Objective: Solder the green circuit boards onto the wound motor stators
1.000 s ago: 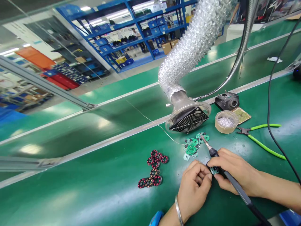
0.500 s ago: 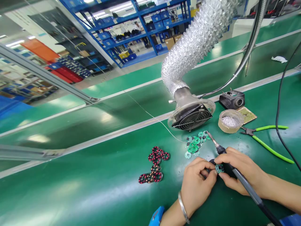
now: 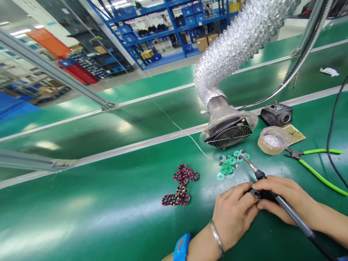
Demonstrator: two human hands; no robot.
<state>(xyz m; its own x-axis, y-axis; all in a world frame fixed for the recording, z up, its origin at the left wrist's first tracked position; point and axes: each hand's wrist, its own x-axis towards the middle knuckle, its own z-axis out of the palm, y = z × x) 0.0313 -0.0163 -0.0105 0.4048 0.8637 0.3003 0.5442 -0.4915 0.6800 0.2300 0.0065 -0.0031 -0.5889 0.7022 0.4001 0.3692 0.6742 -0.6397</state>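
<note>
My right hand (image 3: 290,199) is closed around a soldering iron (image 3: 288,208); its metal tip points up and left, towards the loose green boards. The thumb and forefinger of the same hand also reach the small round green circuit board (image 3: 255,192). My left hand (image 3: 235,208) is closed, pinching that board from the other side, and its fingers cover most of it. Just beyond my hands lies a pile of ring-shaped green circuit boards (image 3: 227,168). Further left are several ring-shaped coils (image 3: 182,174) in red and black, some with copper-coloured parts.
A fume extractor hood (image 3: 230,132) on a silver hose (image 3: 228,61) hangs behind the boards. Solder wire (image 3: 187,134) runs down to the pile. To the right are a round tub (image 3: 274,146), a black iron holder (image 3: 277,114), a sponge (image 3: 295,134) and green-handled cutters (image 3: 318,170).
My left fingers have curled further over the small circuit board, so less of it shows. The iron stays in my right hand. The whole view has shifted slightly.
</note>
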